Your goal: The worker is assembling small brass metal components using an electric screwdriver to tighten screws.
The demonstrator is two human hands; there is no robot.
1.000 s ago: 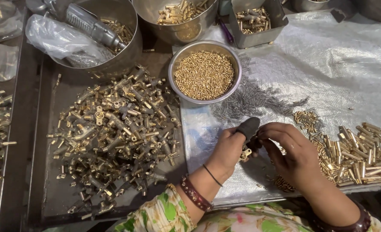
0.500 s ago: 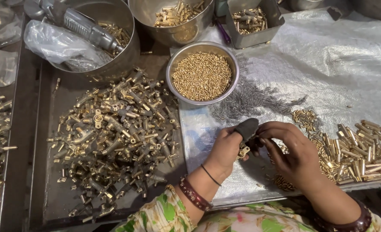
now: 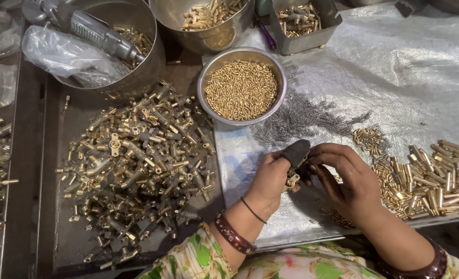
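A small, shiny brass fitting (image 3: 291, 181) sits pinched between both hands just below frame centre, over the crinkled silver plastic sheet (image 3: 405, 77); only a rounded golden end shows, the rest hidden by fingers, so its full shape cannot be made out. The left hand (image 3: 271, 178), its thumb capped by a dark grey rubber cot (image 3: 295, 152), closes on the fitting from nine o'clock; the right hand (image 3: 345, 181) curls its fingertips onto it from three o'clock. At twelve o'clock of the hands stands a round steel bowl of tiny golden pins (image 3: 241, 85), with a scatter of thin grey springs (image 3: 302, 116) between. A loose heap of brass valve parts (image 3: 141, 160) lies at nine o'clock, and short brass tubes (image 3: 431, 178) at three o'clock, cut off by the right edge.
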